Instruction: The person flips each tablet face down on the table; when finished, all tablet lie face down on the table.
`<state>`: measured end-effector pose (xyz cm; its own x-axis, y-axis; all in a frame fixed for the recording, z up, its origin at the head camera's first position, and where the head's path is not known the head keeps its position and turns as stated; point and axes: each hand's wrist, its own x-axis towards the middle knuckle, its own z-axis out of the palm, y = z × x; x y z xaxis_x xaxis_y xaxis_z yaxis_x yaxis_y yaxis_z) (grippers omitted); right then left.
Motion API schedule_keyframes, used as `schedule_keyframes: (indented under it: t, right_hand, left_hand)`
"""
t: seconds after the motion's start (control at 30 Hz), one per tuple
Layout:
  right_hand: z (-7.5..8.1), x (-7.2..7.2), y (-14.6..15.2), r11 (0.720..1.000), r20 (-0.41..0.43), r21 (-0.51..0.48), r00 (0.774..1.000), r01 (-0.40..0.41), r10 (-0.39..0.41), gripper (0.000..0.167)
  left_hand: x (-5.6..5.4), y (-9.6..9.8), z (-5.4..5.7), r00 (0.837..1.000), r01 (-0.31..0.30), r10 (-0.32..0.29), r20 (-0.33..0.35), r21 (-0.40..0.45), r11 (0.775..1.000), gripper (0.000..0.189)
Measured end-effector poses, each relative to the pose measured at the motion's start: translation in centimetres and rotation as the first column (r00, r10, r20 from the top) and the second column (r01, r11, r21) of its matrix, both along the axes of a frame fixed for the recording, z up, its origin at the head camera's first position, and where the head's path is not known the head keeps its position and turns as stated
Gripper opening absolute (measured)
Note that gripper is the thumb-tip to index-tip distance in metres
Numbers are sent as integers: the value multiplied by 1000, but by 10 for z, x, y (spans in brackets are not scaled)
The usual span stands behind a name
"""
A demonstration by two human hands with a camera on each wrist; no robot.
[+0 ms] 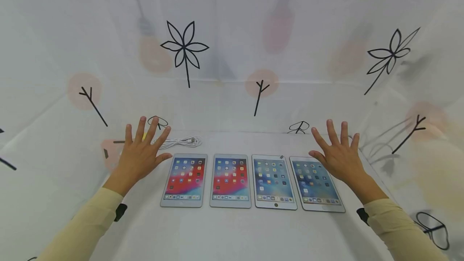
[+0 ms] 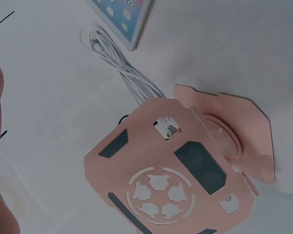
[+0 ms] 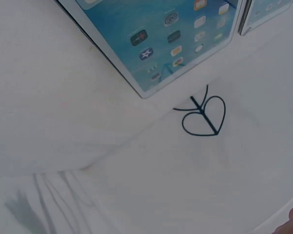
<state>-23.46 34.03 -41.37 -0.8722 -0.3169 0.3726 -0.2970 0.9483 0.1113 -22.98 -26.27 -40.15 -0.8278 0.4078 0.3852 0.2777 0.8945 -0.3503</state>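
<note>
Several white-framed tablets lie side by side, screens lit. The left tablet (image 1: pixel 185 180) and its neighbour (image 1: pixel 230 180) show red and blue wallpaper. Bluer screens fill the third tablet (image 1: pixel 274 180) and the right tablet (image 1: pixel 316 182), which is also in the right wrist view. My left hand (image 1: pixel 142 152) is spread, holding nothing, above a pink stand-like holder (image 2: pixel 136 156) with football-pattern cut-outs. That hand hides most of the holder in the head view. Over the right tablet's upper right corner, my right hand (image 1: pixel 338 156) is spread too, with nothing in it.
A coiled white cable (image 1: pixel 185 141) lies behind the left tablet, touching or close to the pink holder. White cloth with flower and twig drawings (image 1: pixel 232 104) rises behind the table (image 1: pixel 235 233) and along both sides.
</note>
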Motion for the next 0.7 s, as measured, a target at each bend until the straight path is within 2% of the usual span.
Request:
schedule_keyframes:
  t: [0.23, 0.37, 0.47, 0.6, 0.67, 0.7]
  right_hand:
    - [4, 0, 5, 1000, 10, 0, 1000, 22, -22, 83]
    - [8, 5, 11, 999, 15, -1, 999, 45, -45, 83]
    - [10, 9, 16, 998, 20, -5, 998, 60, -60, 83]
    - [7, 17, 22, 988, 77, -84, 989, 130, -123, 73]
    - [1, 22, 27, 968, 149, -156, 973, 198, -176, 65]
    - [-2, 26, 31, 953, 193, -193, 961, 234, -197, 61]
  left_hand:
    - [1, 6, 1, 1000, -14, 14, 17, 22, 1000, 98]
    - [3, 17, 0, 999, -3, 1, 33, 54, 999, 96]
    - [5, 30, -3, 1000, 14, -16, 19, 82, 997, 94]
    - [11, 62, -11, 997, 69, -63, -49, 142, 987, 82]
    - [13, 89, -14, 993, 119, -111, -48, 232, 965, 69]
    - [15, 104, -15, 990, 137, -139, -16, 299, 944, 62]
